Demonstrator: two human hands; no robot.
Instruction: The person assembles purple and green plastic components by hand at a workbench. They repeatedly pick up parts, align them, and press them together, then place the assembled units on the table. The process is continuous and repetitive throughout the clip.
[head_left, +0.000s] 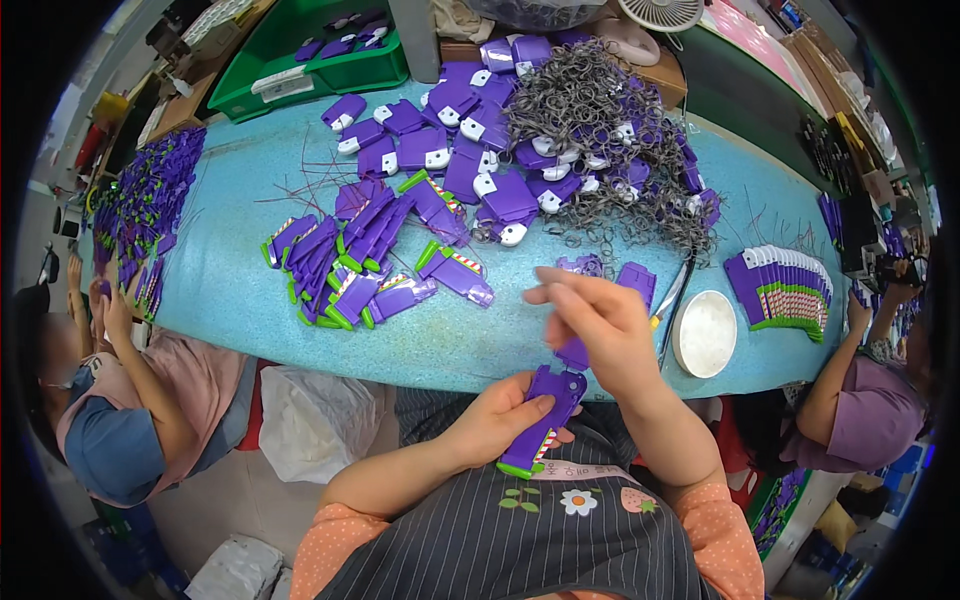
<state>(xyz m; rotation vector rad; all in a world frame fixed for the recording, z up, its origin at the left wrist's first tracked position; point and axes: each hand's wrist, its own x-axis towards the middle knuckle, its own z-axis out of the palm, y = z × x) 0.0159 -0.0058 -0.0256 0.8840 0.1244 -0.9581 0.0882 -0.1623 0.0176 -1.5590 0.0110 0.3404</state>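
Note:
Close to my apron, my left hand (pixel 503 417) grips a purple plastic casing (pixel 541 409) with a green end and a striped strip along one side. Its thumb presses on the casing's face. Just above and to the right, my right hand (pixel 603 328) hovers with its fingers apart and bent, and I see nothing in them. Beneath it, a purple part (pixel 574 352) is partly hidden, so I cannot tell whether it touches the held casing. Other purple casing pieces (pixel 636 283) lie on the table beyond that hand.
The blue table (pixel 400 350) bears a pile of purple green-ended casings (pixel 330 260), white-tipped purple pieces (pixel 468 165) and tangled grey metal rings (pixel 600 110). At right are a white bowl (pixel 704 334), a cutter (pixel 672 300) and a fanned row of casings (pixel 782 290). Co-workers sit on both sides.

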